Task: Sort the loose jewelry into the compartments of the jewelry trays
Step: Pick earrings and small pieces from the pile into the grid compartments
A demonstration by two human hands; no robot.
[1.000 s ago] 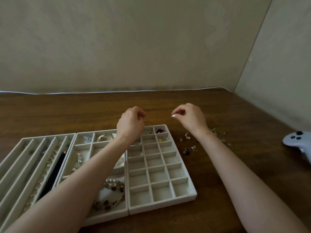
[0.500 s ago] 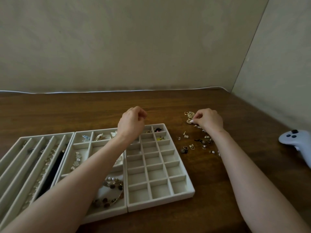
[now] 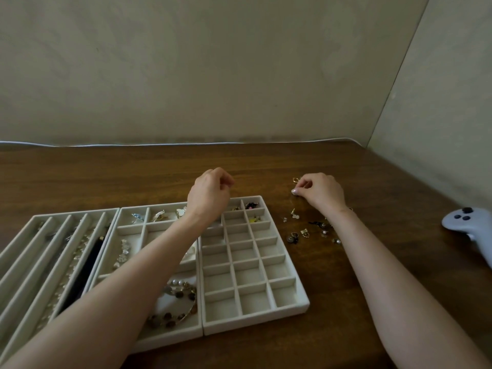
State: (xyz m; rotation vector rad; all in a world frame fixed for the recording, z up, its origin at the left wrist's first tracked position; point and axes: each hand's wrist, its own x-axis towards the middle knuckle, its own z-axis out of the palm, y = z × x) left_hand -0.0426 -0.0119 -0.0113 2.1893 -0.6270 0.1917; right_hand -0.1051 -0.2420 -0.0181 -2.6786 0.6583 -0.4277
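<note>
I take this for a room in a home: a dark wooden table set in a corner of plain beige walls, a pale game controller lying well to the right of the right hand, and compartmented jewelry trays under and left of the left hand.

Both forearms are bare and reach forward, well apart. The left forearm runs from the lower left corner up and to the right; its wrist is nearly straight. The left hand is raised, back toward the camera, fingers curled into a loose fist with the thumb against them; anything inside the curl is hidden. The right forearm slants up and leftward. The right hand is lowered to the desk, knuckles up, its fingertips pinched together at the surface.
</note>
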